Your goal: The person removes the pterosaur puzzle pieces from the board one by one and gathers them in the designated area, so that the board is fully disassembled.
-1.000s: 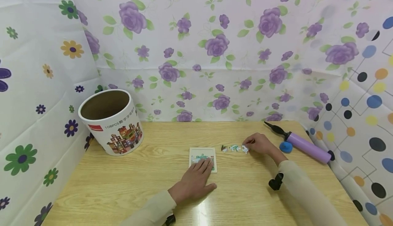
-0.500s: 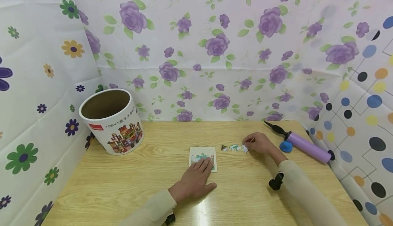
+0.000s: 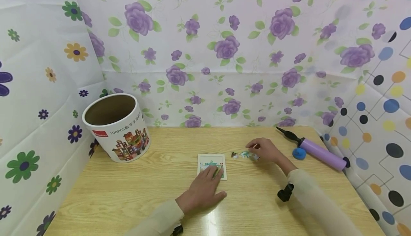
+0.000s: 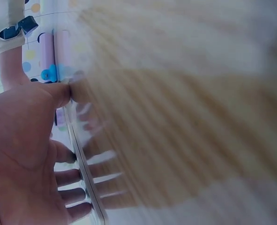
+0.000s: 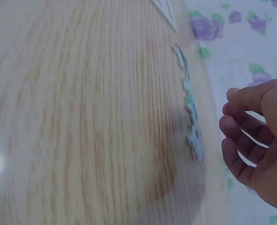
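Observation:
My left hand (image 3: pixel 205 189) lies over the lower part of a small square jigsaw puzzle (image 3: pixel 202 157) with a pale frame, fingertips on its picture. In the left wrist view, the fingertips meet the board edge (image 4: pixel 89 180), thumb spread apart. To the right, three loose puzzle pieces lie in a row: a brown-and-white piece (image 3: pixel 234 154), a green-and-white piece (image 3: pixel 244 154) and a pale piece (image 3: pixel 255 157) partly covered by fingers in the head view. My right hand (image 3: pixel 264 149) hovers above this row, fingers loosely bent with nothing between them, as the right wrist view confirms.
A large white printed bucket (image 3: pixel 128 132) stands at the back left. On the right lie a purple hand pump (image 3: pixel 322 154) and a blue round object (image 3: pixel 299 153). Patterned cloth walls (image 3: pixel 205 97) border the wooden table (image 3: pixel 128 193) at the back and sides.
My right hand has come off the rightmost piece and shifted left over the row. My left fingers have bent slightly, showing more of the picture; the left hand otherwise stays put.

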A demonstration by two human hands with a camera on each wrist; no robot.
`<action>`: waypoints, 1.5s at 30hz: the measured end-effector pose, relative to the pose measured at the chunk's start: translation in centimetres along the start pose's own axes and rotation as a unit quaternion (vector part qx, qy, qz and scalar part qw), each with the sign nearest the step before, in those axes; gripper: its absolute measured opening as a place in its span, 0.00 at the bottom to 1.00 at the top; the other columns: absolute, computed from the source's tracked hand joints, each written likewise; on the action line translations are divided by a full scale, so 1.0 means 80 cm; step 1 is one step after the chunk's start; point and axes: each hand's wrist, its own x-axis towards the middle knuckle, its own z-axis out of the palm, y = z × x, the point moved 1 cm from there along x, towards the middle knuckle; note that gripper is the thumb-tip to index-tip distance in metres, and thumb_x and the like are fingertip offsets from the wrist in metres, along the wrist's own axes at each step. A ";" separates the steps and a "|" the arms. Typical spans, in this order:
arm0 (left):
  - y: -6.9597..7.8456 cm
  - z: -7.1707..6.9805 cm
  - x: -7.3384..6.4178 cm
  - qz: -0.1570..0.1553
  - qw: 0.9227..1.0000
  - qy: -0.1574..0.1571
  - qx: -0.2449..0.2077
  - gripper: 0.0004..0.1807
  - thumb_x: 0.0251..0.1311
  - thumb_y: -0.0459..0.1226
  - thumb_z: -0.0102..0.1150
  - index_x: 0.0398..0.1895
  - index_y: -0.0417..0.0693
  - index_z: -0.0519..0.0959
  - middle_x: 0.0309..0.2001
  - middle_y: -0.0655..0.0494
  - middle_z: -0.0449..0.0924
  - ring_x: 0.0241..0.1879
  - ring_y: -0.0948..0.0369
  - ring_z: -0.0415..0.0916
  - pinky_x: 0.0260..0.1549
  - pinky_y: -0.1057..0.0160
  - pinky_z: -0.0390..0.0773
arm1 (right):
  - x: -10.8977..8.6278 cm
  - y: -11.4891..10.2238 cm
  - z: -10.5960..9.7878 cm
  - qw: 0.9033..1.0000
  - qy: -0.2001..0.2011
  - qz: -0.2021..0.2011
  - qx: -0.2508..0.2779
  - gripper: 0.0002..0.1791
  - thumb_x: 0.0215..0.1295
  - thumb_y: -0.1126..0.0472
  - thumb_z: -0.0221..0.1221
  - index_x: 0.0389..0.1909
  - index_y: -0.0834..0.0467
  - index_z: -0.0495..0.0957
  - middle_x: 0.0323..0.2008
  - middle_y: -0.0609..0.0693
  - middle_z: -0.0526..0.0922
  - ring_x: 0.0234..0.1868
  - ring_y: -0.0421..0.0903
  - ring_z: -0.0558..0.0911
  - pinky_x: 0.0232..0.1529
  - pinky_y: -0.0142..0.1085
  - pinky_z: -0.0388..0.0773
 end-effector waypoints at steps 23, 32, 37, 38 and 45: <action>0.003 -0.011 -0.018 0.025 0.999 -0.028 -0.016 0.45 0.75 0.62 0.41 0.80 0.37 0.55 0.81 0.40 0.49 0.80 0.48 0.49 0.75 0.50 0.57 | 0.038 -0.086 0.047 0.995 -0.047 -0.090 0.011 0.10 0.73 0.61 0.62 0.50 0.58 0.86 0.44 0.46 0.87 0.39 0.39 0.85 0.42 0.35 0.83; -0.004 -0.002 -0.019 0.041 0.999 -0.005 -0.022 0.46 0.74 0.62 0.44 0.80 0.37 0.55 0.81 0.41 0.49 0.80 0.48 0.48 0.75 0.51 0.56 | 0.056 -0.110 0.074 0.989 -0.075 -0.122 0.023 0.12 0.73 0.57 0.62 0.50 0.58 0.86 0.47 0.50 0.87 0.42 0.43 0.86 0.43 0.37 0.83; -0.006 0.006 -0.017 0.048 0.998 -0.002 -0.031 0.45 0.75 0.62 0.43 0.80 0.37 0.54 0.81 0.40 0.47 0.80 0.48 0.46 0.76 0.50 0.55 | 0.066 -0.113 0.092 0.990 -0.091 -0.103 0.020 0.13 0.72 0.56 0.64 0.51 0.56 0.86 0.48 0.48 0.87 0.43 0.42 0.85 0.43 0.36 0.83; -0.006 0.007 -0.017 0.049 0.998 -0.002 -0.031 0.46 0.75 0.62 0.43 0.80 0.37 0.54 0.81 0.40 0.47 0.80 0.47 0.46 0.76 0.50 0.55 | 0.067 -0.113 0.096 0.990 -0.094 -0.099 0.022 0.13 0.72 0.56 0.64 0.52 0.56 0.86 0.48 0.48 0.87 0.43 0.41 0.85 0.43 0.36 0.83; -0.009 0.007 -0.017 0.041 0.999 -0.014 -0.033 0.46 0.75 0.63 0.41 0.81 0.37 0.52 0.81 0.41 0.47 0.81 0.48 0.45 0.75 0.49 0.56 | 0.080 -0.119 0.120 0.990 -0.101 -0.086 0.036 0.12 0.71 0.54 0.64 0.50 0.52 0.88 0.49 0.45 0.86 0.43 0.39 0.85 0.43 0.35 0.83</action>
